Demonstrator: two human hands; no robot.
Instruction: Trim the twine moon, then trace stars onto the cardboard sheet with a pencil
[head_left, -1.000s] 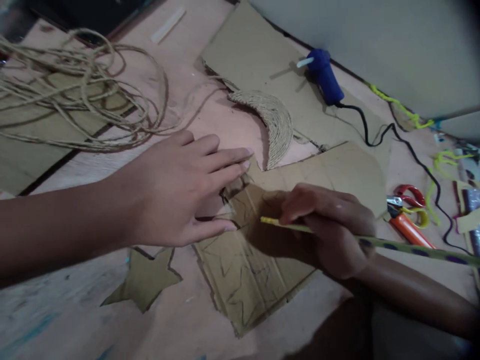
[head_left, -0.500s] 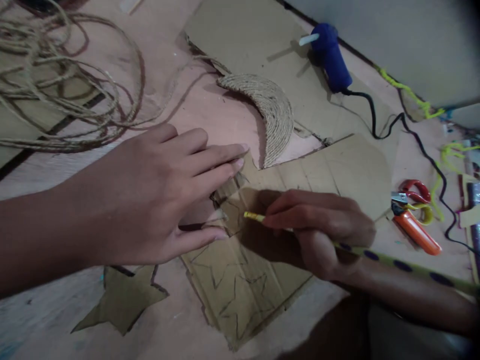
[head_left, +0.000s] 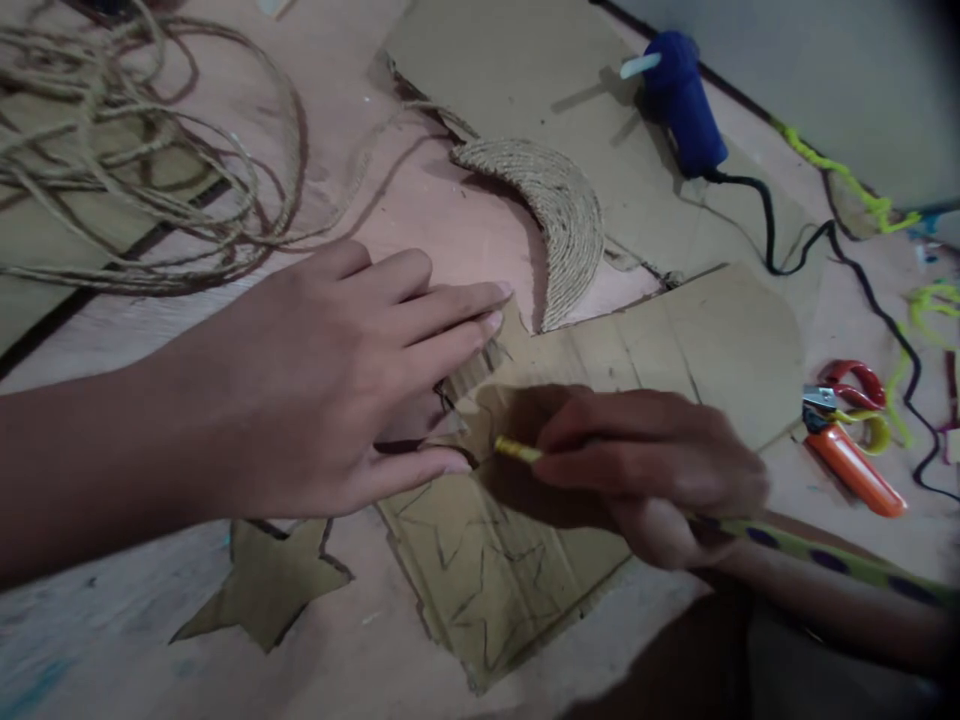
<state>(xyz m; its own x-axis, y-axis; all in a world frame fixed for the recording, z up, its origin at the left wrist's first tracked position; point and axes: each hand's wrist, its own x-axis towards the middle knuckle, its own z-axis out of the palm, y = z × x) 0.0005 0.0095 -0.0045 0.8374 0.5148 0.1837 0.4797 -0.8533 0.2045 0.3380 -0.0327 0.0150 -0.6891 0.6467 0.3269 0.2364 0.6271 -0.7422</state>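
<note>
My left hand (head_left: 352, 380) lies flat, fingers stretched out, with its fingertips and thumb on a cardboard piece (head_left: 585, 350). Close by its thumb, my right hand (head_left: 652, 470) is closed around a slim yellow-ended pencil (head_left: 517, 450); its yellow end is over a small outlined shape on the cardboard. Dark star outlines (head_left: 499, 600) are drawn on the lower part of that piece. A cut-out cardboard star (head_left: 270, 585) rests on the surface below my left wrist. Beyond my left fingertips sits a crescent (head_left: 566, 225) covered in coiled twine.
Loose loops of twine (head_left: 292, 150) spread at the upper left over another cardboard piece. A blue glue gun (head_left: 686, 110) with a black cord (head_left: 772, 230) lies at the upper right. Red-and-yellow-handled scissors (head_left: 855, 385) and an orange-handled tool (head_left: 859, 470) lie at the right.
The whole view has shifted, so everything appears a little farther right. The pencil has moved slightly down relative to the small outline. My left hand keeps its place on the cardboard.
</note>
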